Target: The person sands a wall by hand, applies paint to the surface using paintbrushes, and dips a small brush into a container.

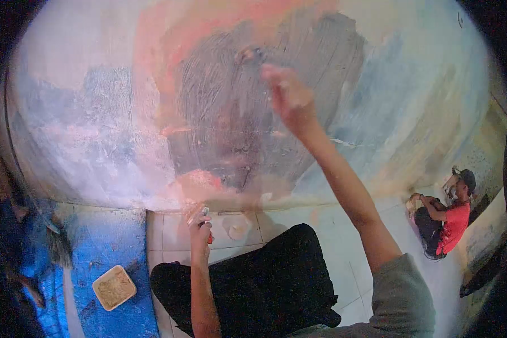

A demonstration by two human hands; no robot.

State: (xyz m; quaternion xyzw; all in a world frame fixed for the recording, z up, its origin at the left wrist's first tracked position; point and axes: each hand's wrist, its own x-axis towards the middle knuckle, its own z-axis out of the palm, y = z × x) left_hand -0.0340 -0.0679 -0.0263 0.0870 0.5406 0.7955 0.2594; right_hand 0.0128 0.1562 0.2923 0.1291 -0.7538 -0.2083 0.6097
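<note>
My right hand [290,98] is raised in front of the painted wall [112,112], over its grey-brown patch. Its fingers look closed but are blurred by motion. Just beyond the fingertips is a small dark blurred shape [250,55], perhaps the end of a tool; its link to the hand is unclear. Low down, close to the wall's bottom edge, my left hand [200,228] is closed around a small object with a red part, too small to name. A pinkish-orange painted area [200,183] lies above it.
A rectangular tub [114,288] sits on a blue sheet [87,239] at left. A small round pale object [238,228] is on the tiled floor [346,270]. At right, a person in a red shirt [455,225] and dark cap sits by the wall. My dark-clothed legs [265,281] are below.
</note>
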